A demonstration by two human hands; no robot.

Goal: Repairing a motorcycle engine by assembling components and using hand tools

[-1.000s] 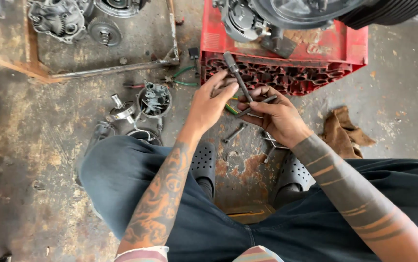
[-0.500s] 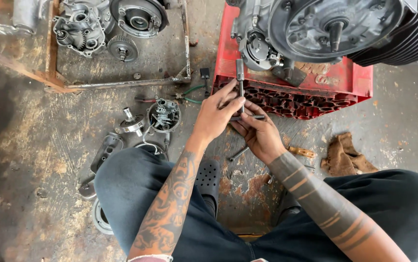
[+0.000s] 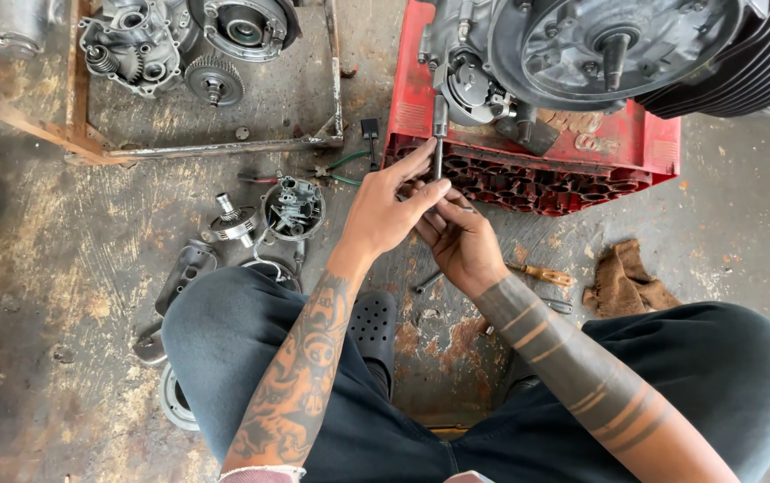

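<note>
A: Near first: both hands meet over the floor. Left hand [image 3: 385, 210] pinches the wrench [image 3: 440, 134] shaft, right hand [image 3: 461, 237] cupped closed just under it.

B: The wrench runs upright toward twelve o'clock, slim, dark steel, its socket end touching the engine [image 3: 600, 54] on the red crate [image 3: 537, 170]. Left hand's nearer the tip.

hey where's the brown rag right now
In the head view the brown rag lies on the concrete floor at right, just below the red crate and beside the person's right knee.
</note>
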